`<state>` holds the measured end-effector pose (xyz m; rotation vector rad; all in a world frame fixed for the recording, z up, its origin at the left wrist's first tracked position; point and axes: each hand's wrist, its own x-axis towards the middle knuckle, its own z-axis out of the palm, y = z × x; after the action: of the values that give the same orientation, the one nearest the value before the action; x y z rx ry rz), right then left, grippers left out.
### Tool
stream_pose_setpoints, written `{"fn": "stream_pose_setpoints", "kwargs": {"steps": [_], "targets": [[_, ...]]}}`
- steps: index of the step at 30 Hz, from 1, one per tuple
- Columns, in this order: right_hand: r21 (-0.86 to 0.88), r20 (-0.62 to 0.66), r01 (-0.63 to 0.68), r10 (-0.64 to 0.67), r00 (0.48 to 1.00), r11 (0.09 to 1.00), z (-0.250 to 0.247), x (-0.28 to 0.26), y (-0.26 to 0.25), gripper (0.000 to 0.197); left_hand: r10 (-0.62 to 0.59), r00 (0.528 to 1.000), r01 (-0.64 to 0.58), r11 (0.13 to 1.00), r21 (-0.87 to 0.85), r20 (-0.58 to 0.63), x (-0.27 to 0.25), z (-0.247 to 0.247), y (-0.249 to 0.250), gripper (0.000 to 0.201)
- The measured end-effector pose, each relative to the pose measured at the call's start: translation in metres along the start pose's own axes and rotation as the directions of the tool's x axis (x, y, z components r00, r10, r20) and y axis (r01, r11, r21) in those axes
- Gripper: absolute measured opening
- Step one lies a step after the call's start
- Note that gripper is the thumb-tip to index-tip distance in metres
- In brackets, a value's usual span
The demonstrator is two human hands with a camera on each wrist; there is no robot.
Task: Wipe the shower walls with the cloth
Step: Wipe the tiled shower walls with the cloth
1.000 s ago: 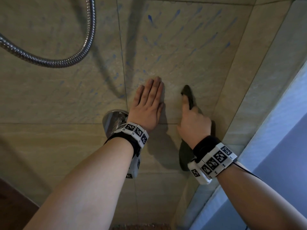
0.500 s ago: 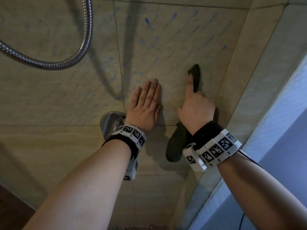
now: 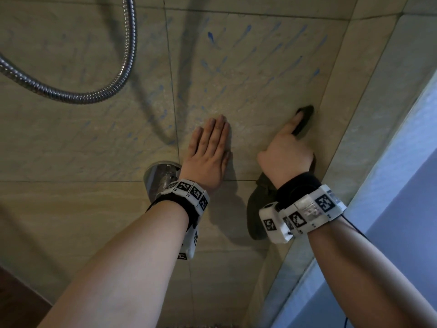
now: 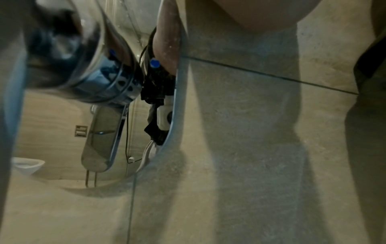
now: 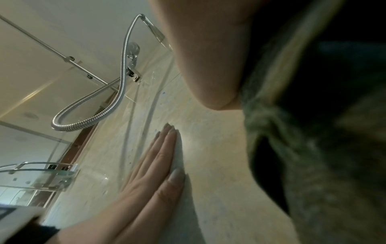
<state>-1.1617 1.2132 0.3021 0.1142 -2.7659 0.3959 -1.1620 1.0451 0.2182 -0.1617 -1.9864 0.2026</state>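
Observation:
The beige tiled shower wall carries several blue streaks in its upper part. My right hand presses a dark green cloth against the wall near the right corner; the cloth's top end shows past my index finger and its lower end hangs below the wrist. In the right wrist view the cloth fills the right side. My left hand lies flat on the wall with straight fingers, left of the cloth, and shows in the right wrist view too.
A chrome tap fitting juts from the wall just left of my left wrist. A metal shower hose loops across the upper left. The side wall and a pale frame close the right. A glass corner shelf sits further along.
My right hand has slid the cloth up the wall and to the right, toward the corner. The left hand has stayed flat in the same place.

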Motion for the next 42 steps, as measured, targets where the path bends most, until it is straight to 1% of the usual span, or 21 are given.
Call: {"fn": "stream_pose_setpoints", "kwargs": {"steps": [4, 8, 9, 10, 11, 12, 13, 14, 15, 16, 17, 18, 19, 21, 23, 28, 31, 33, 35, 37, 42], "targets": [[-0.04, 0.102, -0.017, 0.021, 0.995, 0.999, 0.018, -0.012, -0.002, 0.102, 0.003, 1.0, -0.003, 1.0, -0.005, -0.006, 0.0, 0.001, -0.001, 0.057], [-0.091, 0.202, -0.091, 0.108, 0.973, 0.992, 0.009, -0.02, 0.001, 0.089, 0.002, 1.0, -0.002, 1.0, 0.0, 0.0, 0.0, 0.001, -0.001, 0.057], [-0.106, 0.257, -0.094, 0.118, 0.959, 0.99, 0.005, -0.023, 0.0, 0.079, 0.003, 1.0, -0.003, 1.0, 0.001, 0.002, 0.0, 0.001, -0.001, 0.058], [-0.118, 0.299, -0.075, 0.108, 0.948, 0.99, 0.001, -0.025, 0.002, 0.062, 0.004, 1.0, -0.004, 1.0, 0.001, 0.006, 0.0, 0.001, -0.001, 0.058], [-0.11, 0.321, -0.055, 0.088, 0.943, 0.992, -0.004, -0.026, 0.005, 0.04, 0.004, 1.0, -0.004, 1.0, 0.0, 0.007, 0.0, 0.001, -0.001, 0.059], [-0.086, 0.325, -0.053, 0.078, 0.942, 0.995, -0.009, -0.026, 0.006, 0.025, 0.003, 1.0, -0.003, 1.0, -0.002, 0.006, 0.001, 0.001, -0.001, 0.06], [-0.05, 0.291, -0.058, 0.07, 0.954, 0.997, -0.018, -0.027, 0.005, 0.022, 0.001, 1.0, -0.001, 1.0, -0.004, 0.003, 0.001, 0.001, -0.002, 0.059], [-0.019, 0.228, -0.059, 0.062, 0.972, 0.998, -0.026, -0.026, 0.003, 0.02, 0.0, 1.0, 0.0, 1.0, -0.004, 0.001, 0.001, 0.001, -0.002, 0.059], [0.01, 0.153, -0.044, 0.042, 0.987, 0.999, -0.034, -0.026, 0.001, 0.023, 0.0, 1.0, 0.0, 1.0, -0.002, 0.0, 0.001, 0.0, -0.002, 0.059], [0.027, 0.078, -0.018, 0.016, 0.997, 0.999, -0.037, -0.023, -0.001, 0.041, 0.0, 1.0, 0.0, 1.0, 0.0, 0.0, 0.001, 0.0, -0.002, 0.059], [0.039, 0.03, 0.009, -0.01, 0.999, 0.999, -0.043, -0.022, -0.004, 0.065, 0.0, 1.0, 0.0, 1.0, 0.0, 0.001, 0.001, -0.001, -0.002, 0.059], [0.045, -0.004, 0.036, -0.036, 0.999, 0.998, -0.046, -0.019, -0.006, 0.081, 0.002, 1.0, -0.002, 1.0, -0.001, 0.001, 0.001, -0.001, -0.002, 0.059], [0.049, -0.033, 0.06, -0.058, 0.998, 0.997, -0.049, -0.016, -0.008, 0.088, 0.003, 1.0, -0.003, 1.0, -0.001, 0.001, 0.001, -0.002, -0.002, 0.059], [0.05, -0.072, 0.077, -0.074, 0.995, 0.996, -0.051, -0.005, -0.009, 0.09, 0.002, 1.0, -0.002, 1.0, 0.004, -0.001, 0.002, -0.002, -0.002, 0.058], [0.012, -0.076, 0.085, -0.084, 0.994, 0.996, -0.05, 0.006, -0.009, 0.088, -0.003, 1.0, 0.003, 1.0, 0.01, 0.002, 0.002, -0.001, -0.002, 0.057], [-0.028, -0.031, 0.054, -0.055, 0.998, 0.998, -0.034, 0.012, -0.003, 0.086, 0.006, 0.999, -0.007, 1.0, 0.026, 0.04, 0.001, 0.0, -0.002, 0.059], [-0.055, 0.022, 0.056, -0.055, 0.998, 0.997, -0.021, 0.006, -0.001, 0.087, 0.007, 1.0, -0.007, 1.0, 0.023, 0.011, 0.002, 0.0, -0.002, 0.059], [-0.057, 0.028, 0.075, -0.073, 0.997, 0.996, -0.019, 0.005, -0.002, 0.087, 0.011, 1.0, -0.011, 1.0, 0.02, -0.01, 0.002, 0.0, -0.002, 0.059], [-0.052, 0.002, 0.098, -0.098, 0.995, 0.994, -0.023, 0.009, -0.003, 0.085, 0.02, 1.0, -0.02, 1.0, 0.02, -0.016, 0.001, 0.0, -0.002, 0.06], [-0.042, -0.052, 0.108, -0.11, 0.993, 0.993, -0.033, 0.017, -0.002, 0.083, 0.026, 1.0, -0.026, 0.999, 0.02, -0.014, 0.001, 0.001, -0.002, 0.061], [-0.079, -0.115, 0.057, -0.066, 0.991, 0.995, -0.055, 0.03, 0.001, 0.086, 0.021, 1.0, -0.021, 1.0, 0.004, -0.01, 0.001, 0.002, -0.002, 0.061]]}}
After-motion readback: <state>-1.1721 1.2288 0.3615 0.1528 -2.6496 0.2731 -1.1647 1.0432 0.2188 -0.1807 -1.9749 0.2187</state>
